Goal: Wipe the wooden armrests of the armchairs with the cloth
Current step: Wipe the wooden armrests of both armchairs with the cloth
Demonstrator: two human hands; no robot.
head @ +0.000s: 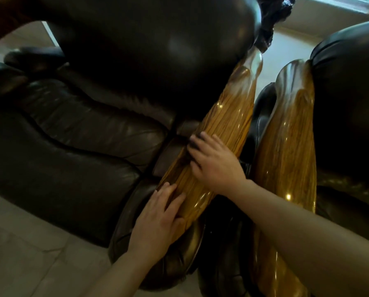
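Right hand (213, 166) lies flat on the near wooden armrest (226, 125), fingers spread over something dark at the tips, maybe the cloth, hard to tell. Left hand (160, 215) rests open lower down, holding nothing. The armrest's length runs up and away; the second armrest (286, 146) lies just right.

Both forearms are bare to the frame edge, and the hands (213, 166) wear no gloves, rings or watch.
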